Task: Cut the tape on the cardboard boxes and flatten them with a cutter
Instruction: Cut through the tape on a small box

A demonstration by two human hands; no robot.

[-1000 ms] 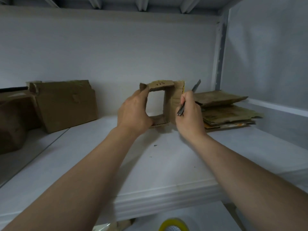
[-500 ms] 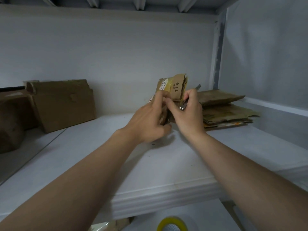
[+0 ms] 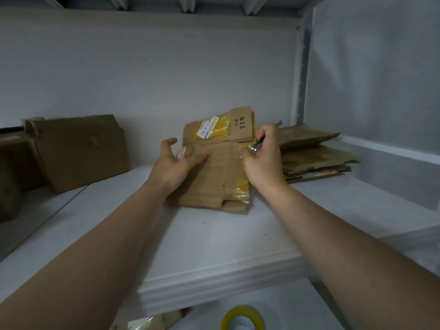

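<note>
2 hands are over 1 flattened box (image 3: 214, 177) that lies near the middle of the white shelf (image 3: 214, 234), closer to its back edge than its front edge. The left hand (image 3: 176, 163) is open, fingers loosely spread, over the box's left part; I cannot tell whether it presses down or only rests there. The right hand (image 3: 264, 160) is closed round the cutter (image 3: 258, 144), held like a pen at the box's right side, with the far tip poking out past the knuckles toward the back wall. I cannot tell whether the blade is out.

The box looks collapsed, with yellow tape (image 3: 241, 189) down its right side and a white label (image 3: 209, 127) on the raised far flap. In the back right corner a stack of flattened cardboard (image 3: 314, 151) sits just beside the right hand. Toward the left edge 1 brown box (image 3: 78, 148) leans, seemingly not yet flattened, with darker cardboard (image 3: 12, 163) beyond it. A tape roll (image 3: 242, 317) shows below the front edge.

My reading of the risks:
- The far flap stands up, so the box could spring open if the left hand lifts.
- Pressing cardboard down with the cutter in the same fist could bring the blade against the left fingers, which lie near.
- Shifting the box to the stack 1-handed could let it slip.
</note>
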